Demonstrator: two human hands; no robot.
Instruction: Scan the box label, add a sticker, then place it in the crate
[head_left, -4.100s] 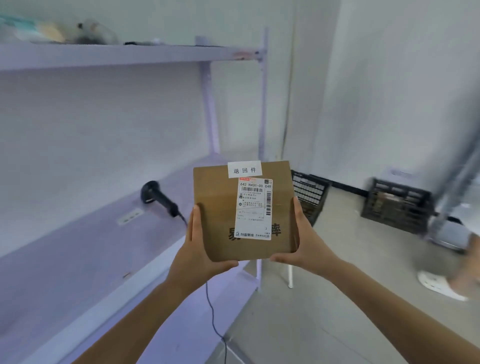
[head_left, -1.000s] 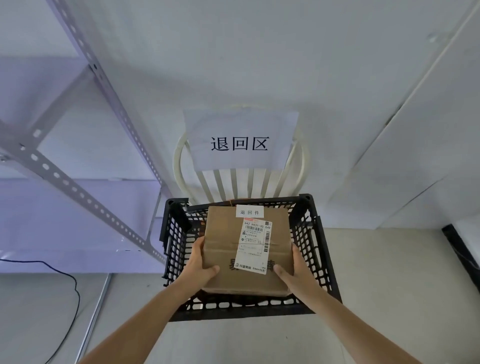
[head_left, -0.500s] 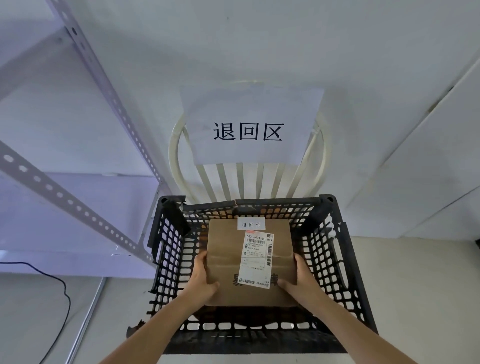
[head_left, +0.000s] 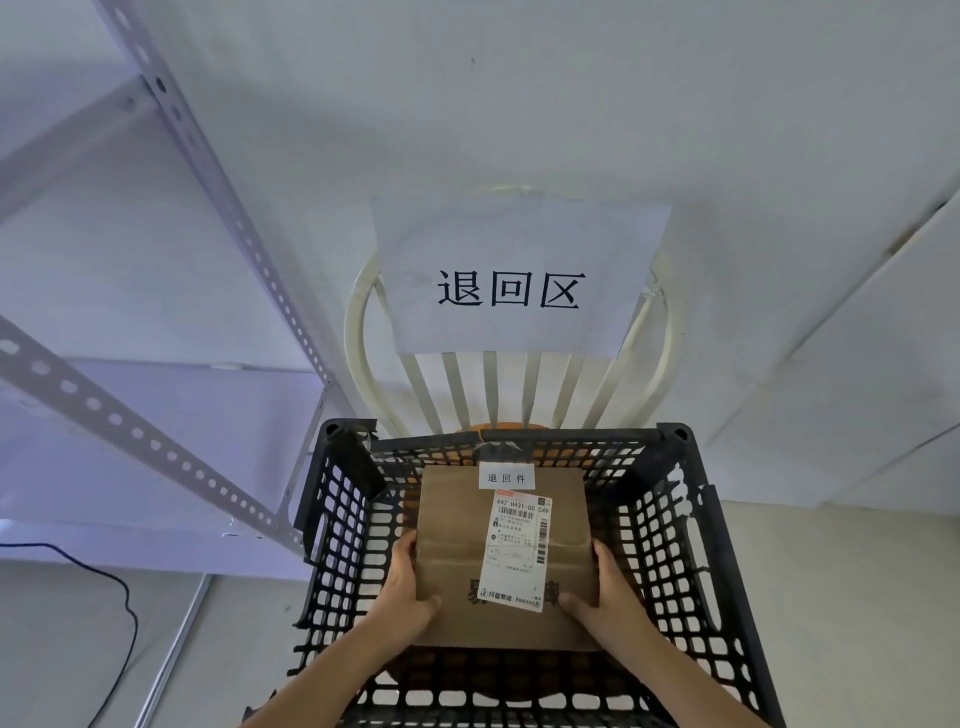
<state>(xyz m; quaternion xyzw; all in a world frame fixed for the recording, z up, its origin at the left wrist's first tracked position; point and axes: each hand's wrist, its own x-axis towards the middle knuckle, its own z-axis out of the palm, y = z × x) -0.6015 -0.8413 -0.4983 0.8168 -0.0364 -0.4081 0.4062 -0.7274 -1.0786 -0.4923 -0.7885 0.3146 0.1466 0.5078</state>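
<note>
A brown cardboard box (head_left: 457, 540) sits low inside the black lattice crate (head_left: 670, 561), label side up. It carries a white shipping label (head_left: 517, 553) and a small white sticker (head_left: 506, 477) at its far edge. My left hand (head_left: 405, 590) grips the box's left side and my right hand (head_left: 605, 592) grips its right side, both inside the crate walls. Whether the box rests on the crate's floor is hidden.
The crate stands on a white slatted chair (head_left: 498, 384) against the wall, with a paper sign (head_left: 511, 283) taped to the chair back. A grey metal shelving frame (head_left: 171, 322) stands to the left. A black cable (head_left: 111, 613) trails over the floor at lower left.
Both hands have lowered the box from above the crate's rim down deep inside it. The camera has come closer over the crate.
</note>
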